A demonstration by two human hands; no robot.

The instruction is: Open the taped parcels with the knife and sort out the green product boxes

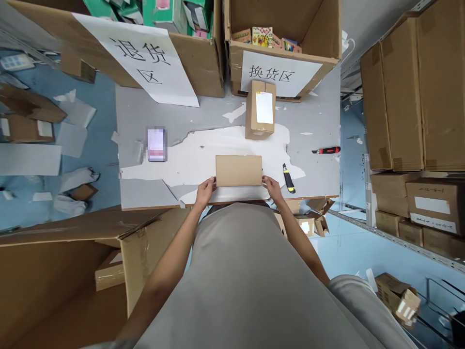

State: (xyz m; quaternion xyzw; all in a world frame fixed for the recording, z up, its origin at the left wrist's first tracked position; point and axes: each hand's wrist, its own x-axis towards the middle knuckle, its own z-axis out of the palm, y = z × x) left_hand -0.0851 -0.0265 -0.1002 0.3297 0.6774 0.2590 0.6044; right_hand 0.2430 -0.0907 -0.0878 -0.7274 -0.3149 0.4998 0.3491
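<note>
A plain brown cardboard box [239, 170] lies at the near edge of the table, long side across, its top bare of any label. My left hand [206, 189] grips its left end, fingers closed at the lower corner. At the opposite end my right hand [272, 187] holds the lower right corner in the same way. Just right of that hand lies a black and yellow box cutter [288, 179]. Behind the held box stands a taller taped carton [260, 110] with a white label. The undersides of my fingers are hidden.
Two large open cartons stand at the back: one [199, 63] with green boxes, one [236, 53] with small colourful boxes. A red and black cutter [327, 150] lies near the table's right edge, a blurred phone-like item [156, 144] at left. A big open carton [138, 261] stands lower left.
</note>
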